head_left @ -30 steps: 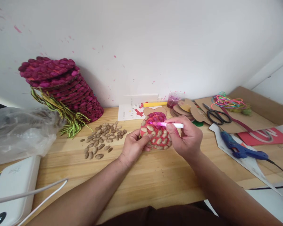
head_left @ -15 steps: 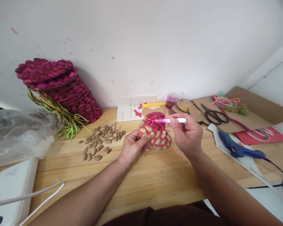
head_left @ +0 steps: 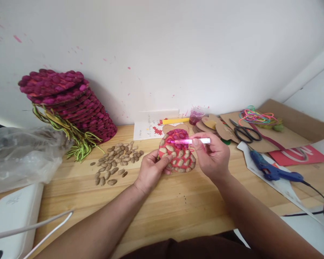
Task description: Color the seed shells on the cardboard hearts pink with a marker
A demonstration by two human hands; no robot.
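Observation:
My left hand [head_left: 152,168] grips the lower left edge of a red piece covered with peanuts [head_left: 180,160], its thumb on the front. The upper peanuts are painted magenta; the lower ones are plain tan. Between the thumb and fingers of my right hand [head_left: 214,154] is a white-handled brush [head_left: 202,141], held level, its magenta-stained tip at the painted peanuts on the piece's upper left. A cup of magenta paint [head_left: 196,116] stands behind, near the wall.
Loose peanuts [head_left: 116,158] lie left of my left hand. A tall magenta stack [head_left: 78,104] leans behind them, near a plastic bag [head_left: 18,154] and a white device [head_left: 16,216]. Scissors [head_left: 245,133], cardboard [head_left: 286,133] and a blue glue gun [head_left: 275,172] are on the right.
My right hand and the brush have moved slightly left and down, bringing the tip further left on the painted area. My left hand keeps its hold on the piece.

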